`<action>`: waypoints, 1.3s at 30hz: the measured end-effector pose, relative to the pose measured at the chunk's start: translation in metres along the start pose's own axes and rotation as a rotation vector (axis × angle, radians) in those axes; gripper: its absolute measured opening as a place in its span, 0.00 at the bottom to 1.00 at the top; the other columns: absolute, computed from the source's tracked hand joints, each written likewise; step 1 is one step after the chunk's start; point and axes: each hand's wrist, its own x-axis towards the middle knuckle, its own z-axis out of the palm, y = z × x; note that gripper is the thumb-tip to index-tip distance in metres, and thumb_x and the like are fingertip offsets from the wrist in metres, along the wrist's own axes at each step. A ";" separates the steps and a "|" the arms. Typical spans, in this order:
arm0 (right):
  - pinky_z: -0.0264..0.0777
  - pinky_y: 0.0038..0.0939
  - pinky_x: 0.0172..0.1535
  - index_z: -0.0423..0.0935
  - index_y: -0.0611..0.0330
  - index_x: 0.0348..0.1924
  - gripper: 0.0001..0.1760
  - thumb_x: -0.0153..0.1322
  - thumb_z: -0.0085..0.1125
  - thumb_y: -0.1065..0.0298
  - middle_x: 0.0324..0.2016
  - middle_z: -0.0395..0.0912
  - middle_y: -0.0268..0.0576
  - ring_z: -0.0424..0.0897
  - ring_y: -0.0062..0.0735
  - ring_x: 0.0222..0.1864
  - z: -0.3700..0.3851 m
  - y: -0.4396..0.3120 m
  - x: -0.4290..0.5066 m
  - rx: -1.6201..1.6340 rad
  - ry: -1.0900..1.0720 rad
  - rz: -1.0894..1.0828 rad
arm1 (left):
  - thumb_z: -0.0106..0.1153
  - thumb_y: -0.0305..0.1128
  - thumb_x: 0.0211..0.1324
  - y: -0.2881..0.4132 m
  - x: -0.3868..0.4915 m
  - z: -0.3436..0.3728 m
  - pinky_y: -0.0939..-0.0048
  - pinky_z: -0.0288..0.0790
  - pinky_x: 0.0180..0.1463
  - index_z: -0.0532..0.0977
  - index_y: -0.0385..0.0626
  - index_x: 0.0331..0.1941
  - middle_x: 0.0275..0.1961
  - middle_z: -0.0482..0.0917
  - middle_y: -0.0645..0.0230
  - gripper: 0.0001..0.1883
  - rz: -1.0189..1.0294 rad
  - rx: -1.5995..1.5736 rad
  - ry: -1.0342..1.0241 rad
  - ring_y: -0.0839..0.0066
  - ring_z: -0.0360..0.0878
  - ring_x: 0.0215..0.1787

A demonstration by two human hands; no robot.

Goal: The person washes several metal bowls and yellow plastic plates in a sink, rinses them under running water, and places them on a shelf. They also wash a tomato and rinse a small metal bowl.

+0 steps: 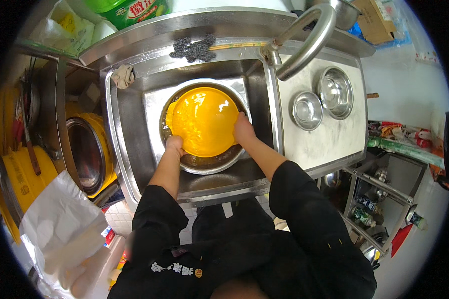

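Observation:
Both my hands grip a round, glossy yellow pot (pixel 209 123) with small side lugs. My left hand (pixel 176 144) holds its lower left edge, and my right hand (pixel 244 129) holds its right edge. Several fingers are hidden at or under the rim. The pot sits within a larger stainless steel basin (pixel 209 170), which has water in it. Wet highlights cover the yellow surface; whether I see its inside or its underside, I cannot tell. The basin rests in a stainless steel sink (pixel 133 149).
A curved faucet (pixel 323 37) arches over the sink's right wall. Two steel bowls (pixel 307 111) stand on the right drainboard (pixel 303 149). Behind the sink lie a black scouring pad (pixel 194 48) and thin sticks (pixel 235 46). A crumpled rag (pixel 123 76) hangs over the left corner. Yellow pots (pixel 91 153) fill the left shelf.

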 end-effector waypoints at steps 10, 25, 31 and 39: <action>0.74 0.53 0.58 0.64 0.65 0.59 0.16 0.79 0.41 0.70 0.57 0.72 0.64 0.78 0.67 0.55 0.054 -0.002 0.027 0.139 0.007 0.125 | 0.47 0.22 0.62 -0.001 -0.074 -0.003 0.55 0.78 0.35 0.71 0.33 0.56 0.50 0.80 0.50 0.18 0.426 0.122 0.223 0.57 0.84 0.44; 0.76 0.39 0.19 0.83 0.76 0.34 0.14 0.67 0.60 0.69 0.19 0.81 0.55 0.84 0.44 0.17 -0.050 -0.010 -0.027 0.477 -0.288 0.354 | 0.51 0.51 0.69 0.065 -0.197 0.008 0.62 0.83 0.36 0.70 0.38 0.65 0.49 0.85 0.48 0.31 0.470 0.706 0.176 0.56 0.89 0.41; 0.75 0.35 0.17 0.83 0.72 0.34 0.12 0.72 0.54 0.71 0.22 0.83 0.53 0.83 0.41 0.16 -0.131 -0.056 -0.038 0.373 -0.175 0.318 | 0.55 0.53 0.68 0.026 -0.215 0.006 0.60 0.61 0.75 0.77 0.40 0.60 0.63 0.74 0.36 0.29 1.075 1.234 0.144 0.45 0.71 0.69; 0.80 0.45 0.36 0.82 0.68 0.35 0.12 0.73 0.54 0.68 0.33 0.84 0.58 0.85 0.51 0.31 -0.194 -0.095 -0.017 0.089 0.261 -0.061 | 0.61 0.38 0.67 0.023 -0.264 0.051 0.67 0.75 0.40 0.81 0.38 0.45 0.31 0.84 0.60 0.13 0.873 0.724 -0.343 0.72 0.83 0.33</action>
